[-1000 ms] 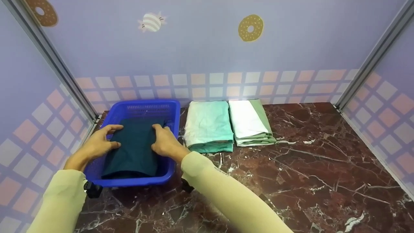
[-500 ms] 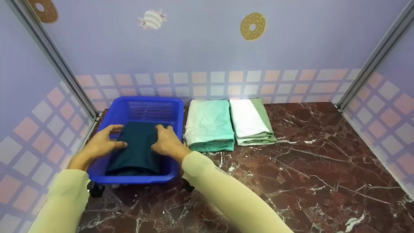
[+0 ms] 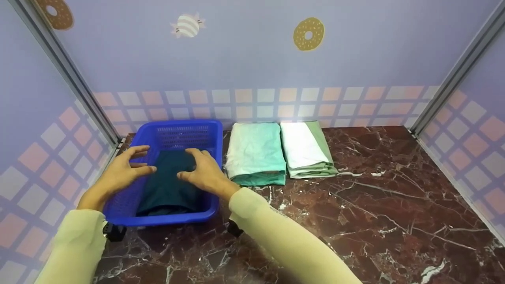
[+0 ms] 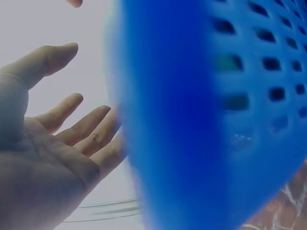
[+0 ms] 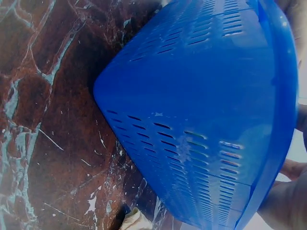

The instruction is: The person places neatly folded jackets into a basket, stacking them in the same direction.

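A dark teal folded cloth (image 3: pixel 169 189) lies inside the blue plastic basket (image 3: pixel 165 219), toward its near end. My left hand (image 3: pixel 120 171) is over the basket's left side, fingers spread and relaxed, holding nothing. Opposite it, my right hand (image 3: pixel 206 172) hovers above the cloth's right part, thumb and fingers apart and nothing between them. In the left wrist view the palm and loose fingers (image 4: pixel 91 132) show beside the blurred basket wall (image 4: pixel 172 115). The right wrist view mostly shows the basket's slotted outer corner (image 5: pixel 192 96), with part of the hand hidden behind the rim.
Right of the basket lies a folded white-to-turquoise cloth (image 3: pixel 256 152). Beside it is a folded white and green cloth (image 3: pixel 303 148). Both rest on the dark red marbled tabletop (image 3: pixel 375 205) near the patterned back wall (image 3: pixel 252 59). Side walls close off left and right.
My hands have let go of the dark teal cloth and risen off it, fingers spreading. The cloth now lies slightly further right, and the basket has shifted a little.
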The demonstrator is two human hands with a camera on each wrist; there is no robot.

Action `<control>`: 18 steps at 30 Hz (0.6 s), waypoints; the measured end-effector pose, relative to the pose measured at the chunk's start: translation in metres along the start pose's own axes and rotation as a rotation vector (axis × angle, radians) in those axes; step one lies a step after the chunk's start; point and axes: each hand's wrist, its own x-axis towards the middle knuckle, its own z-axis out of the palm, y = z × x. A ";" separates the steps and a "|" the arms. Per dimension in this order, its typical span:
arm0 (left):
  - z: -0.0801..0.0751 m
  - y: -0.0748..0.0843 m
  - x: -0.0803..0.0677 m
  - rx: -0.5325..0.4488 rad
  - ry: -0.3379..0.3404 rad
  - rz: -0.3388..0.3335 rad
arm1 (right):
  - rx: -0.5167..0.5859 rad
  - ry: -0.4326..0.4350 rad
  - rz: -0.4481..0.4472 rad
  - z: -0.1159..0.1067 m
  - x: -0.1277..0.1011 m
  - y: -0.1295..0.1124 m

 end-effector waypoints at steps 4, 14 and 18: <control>0.002 0.009 -0.005 -0.010 0.009 0.008 | 0.103 0.013 -0.036 -0.005 -0.002 0.005; 0.028 0.043 -0.010 -0.114 0.131 0.084 | 0.284 0.087 -0.114 -0.037 -0.011 0.019; 0.043 0.058 -0.010 -0.165 0.171 0.109 | 0.347 0.134 -0.090 -0.051 -0.016 0.028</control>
